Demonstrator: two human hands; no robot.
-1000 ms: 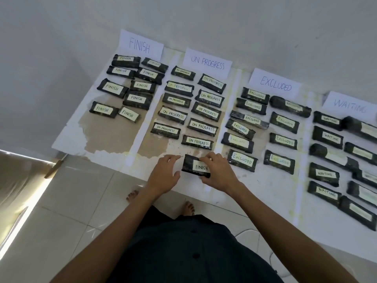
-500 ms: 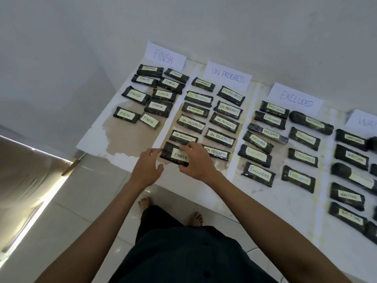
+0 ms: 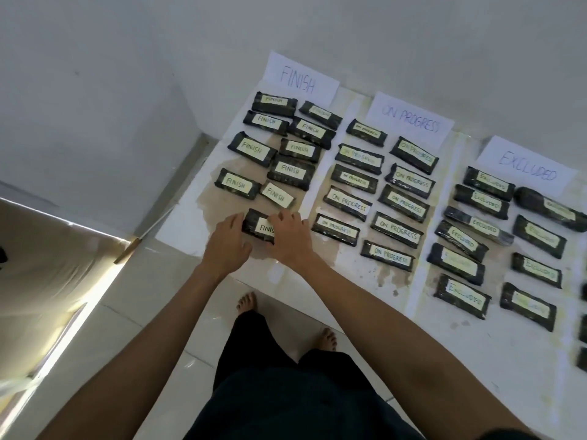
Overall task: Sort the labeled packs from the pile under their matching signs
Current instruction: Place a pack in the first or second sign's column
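A dark pack labeled FINISH point(image 3: 258, 224) lies at the near end of the FINISH column, between my two hands. My right hand point(image 3: 290, 238) grips its right end, fingers curled over the top edge. My left hand point(image 3: 226, 241) touches its left end with relaxed fingers. Several other FINISH packs point(image 3: 289, 170) lie in two rows under the FINISH sign point(image 3: 298, 80). Further right, the ON PROGRESS sign point(image 3: 411, 119) and the EXCLUDED sign point(image 3: 527, 166) each head their own rows of packs.
The packs lie on a white sheet point(image 3: 381, 300) on the floor against a white wall. A brown stain point(image 3: 216, 201) marks the sheet under the FINISH column. My bare feet point(image 3: 246, 301) stand on pale tiles at the sheet's near edge.
Both hands have carried the FINISH pack leftward, from in front of the ON PROGRESS column to the near end of the FINISH column. The view has swung left; the WAITING sign is out of frame.
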